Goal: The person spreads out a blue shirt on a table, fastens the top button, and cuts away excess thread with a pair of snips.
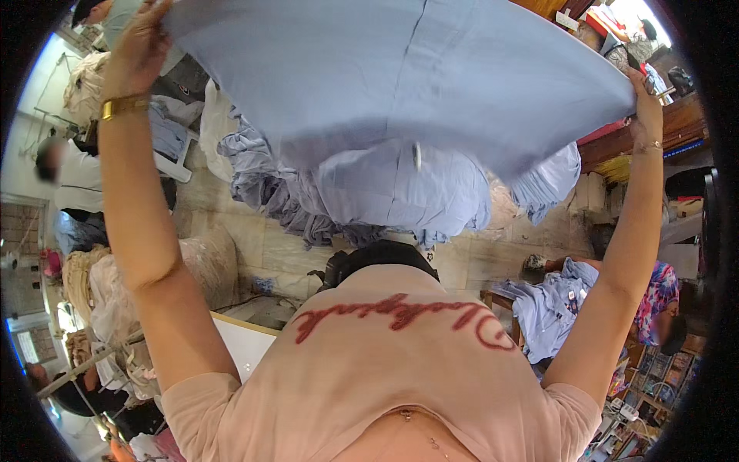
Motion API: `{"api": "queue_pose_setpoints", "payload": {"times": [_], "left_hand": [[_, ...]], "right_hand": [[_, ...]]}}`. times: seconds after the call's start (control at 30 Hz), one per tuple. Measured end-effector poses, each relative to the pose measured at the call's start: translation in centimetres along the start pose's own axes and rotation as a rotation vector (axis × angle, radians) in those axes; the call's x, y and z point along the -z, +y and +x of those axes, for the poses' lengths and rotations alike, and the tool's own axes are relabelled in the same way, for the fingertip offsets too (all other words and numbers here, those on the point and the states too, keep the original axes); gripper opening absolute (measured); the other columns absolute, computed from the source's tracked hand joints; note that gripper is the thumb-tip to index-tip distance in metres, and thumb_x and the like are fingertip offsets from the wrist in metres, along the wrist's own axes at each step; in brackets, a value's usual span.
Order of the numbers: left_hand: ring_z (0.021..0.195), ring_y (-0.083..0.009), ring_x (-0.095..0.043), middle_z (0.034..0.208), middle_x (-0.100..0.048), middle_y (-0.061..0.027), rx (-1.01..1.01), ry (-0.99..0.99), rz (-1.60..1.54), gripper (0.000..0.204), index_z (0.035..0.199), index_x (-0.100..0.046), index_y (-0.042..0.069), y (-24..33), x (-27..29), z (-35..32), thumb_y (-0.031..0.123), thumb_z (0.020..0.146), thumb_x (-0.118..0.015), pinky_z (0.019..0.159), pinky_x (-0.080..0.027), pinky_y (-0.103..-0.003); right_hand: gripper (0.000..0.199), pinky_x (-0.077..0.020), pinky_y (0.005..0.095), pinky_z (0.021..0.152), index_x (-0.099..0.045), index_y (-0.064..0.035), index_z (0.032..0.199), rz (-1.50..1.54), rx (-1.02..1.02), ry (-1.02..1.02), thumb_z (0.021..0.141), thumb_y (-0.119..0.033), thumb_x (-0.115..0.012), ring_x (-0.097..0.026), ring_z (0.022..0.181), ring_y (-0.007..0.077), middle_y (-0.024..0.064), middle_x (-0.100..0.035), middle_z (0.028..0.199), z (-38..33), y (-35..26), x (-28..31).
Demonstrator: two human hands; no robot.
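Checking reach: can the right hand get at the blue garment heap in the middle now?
Probably not without letting go: the right hand holds an edge of the blue cloth, which partly hides the garment heap.

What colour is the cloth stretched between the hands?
The cloth is plain light blue, seen best in the head view.

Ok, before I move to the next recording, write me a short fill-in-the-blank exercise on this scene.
1. The left hand and right hand hold up one cloth, coloured light ____.
2. The wider gold band circles the ____ wrist.
3. The wearer's own pale shirt carries lettering coloured ____.

Missing words: blue; left; red.
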State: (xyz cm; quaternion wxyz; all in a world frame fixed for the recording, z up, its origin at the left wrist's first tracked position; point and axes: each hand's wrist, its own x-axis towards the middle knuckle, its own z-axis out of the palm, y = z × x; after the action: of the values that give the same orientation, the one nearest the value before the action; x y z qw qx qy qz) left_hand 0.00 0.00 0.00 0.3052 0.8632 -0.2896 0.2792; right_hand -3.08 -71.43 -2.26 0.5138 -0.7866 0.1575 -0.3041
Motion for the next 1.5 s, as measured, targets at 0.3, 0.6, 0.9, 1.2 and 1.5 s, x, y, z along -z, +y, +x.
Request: {"api": "queue_pose_setpoints", "payload": {"times": [0.3, 0.6, 0.9, 1.2, 1.5], "left_hand": [[0.069, -0.0009, -0.041, 0.110, -0.051, 0.0002, 0.734, 0.243, -0.516, 0.036, 0.119, -0.047, 0.006, 6.5, -5.9, -13.3, 0.018, 0.086, -0.051, 0.060, -0.034, -0.015], [0.065, -0.0039, -0.041, 0.075, -0.052, 0.0047, 1.259, 0.304, -0.729, 0.030, 0.112, -0.049, 0.005, 3.6, -18.4, -31.4, 0.009, 0.083, -0.054, 0.063, -0.034, -0.017], [0.066, -0.0068, -0.048, 0.067, -0.053, 0.0017, 1.201, 0.077, -0.276, 0.029, 0.107, -0.052, 0.006, 2.9, -18.5, -34.6, 0.011, 0.080, -0.060, 0.062, -0.037, -0.019], [0.088, -0.0262, -0.052, 0.092, -0.056, -0.0097, 0.325, -0.133, 0.117, 0.019, 0.091, -0.062, 0.008, 7.9, -27.8, -21.5, 0.005, 0.073, -0.060, 0.078, -0.041, -0.035], [0.081, -0.0215, -0.057, 0.087, -0.060, -0.0035, 0.315, -0.397, -0.250, 0.010, 0.079, -0.062, 0.008, 10.8, -38.7, -16.3, 0.003, 0.072, -0.059, 0.074, -0.044, -0.033]], "right_hand": [[0.013, -0.0369, 0.0213, 0.061, -0.059, -0.0029, 0.087, -0.155, 0.104, -0.133, 0.083, -0.016, -0.059, -0.044, 0.068, 0.0068, -0.0025, -0.055, 0.078, -17.0, 10.1, -3.1], [0.016, -0.0375, 0.0227, 0.063, -0.057, -0.0016, 0.085, -0.107, -0.364, -0.026, 0.083, -0.016, -0.061, -0.043, 0.068, 0.0084, -0.0020, -0.052, 0.074, -32.8, 28.5, -7.2], [0.013, -0.0417, 0.0260, 0.067, -0.057, -0.0041, 0.093, -0.418, -0.323, -0.215, 0.086, -0.014, -0.055, -0.052, 0.071, 0.0137, 0.0053, -0.058, 0.077, -34.7, 29.2, -5.1], [0.022, -0.0447, 0.0262, 0.063, -0.058, -0.0040, 0.098, -0.312, -0.355, -0.188, 0.091, -0.021, -0.045, -0.055, 0.066, 0.0124, 0.0067, -0.060, 0.079, -34.4, 27.2, -9.8], [0.016, -0.0437, 0.0297, 0.068, -0.061, -0.0031, 0.091, -0.180, -0.063, -0.547, 0.084, -0.014, -0.052, -0.055, 0.076, 0.0230, 0.0118, -0.059, 0.083, -29.6, 19.4, -18.7]]}}
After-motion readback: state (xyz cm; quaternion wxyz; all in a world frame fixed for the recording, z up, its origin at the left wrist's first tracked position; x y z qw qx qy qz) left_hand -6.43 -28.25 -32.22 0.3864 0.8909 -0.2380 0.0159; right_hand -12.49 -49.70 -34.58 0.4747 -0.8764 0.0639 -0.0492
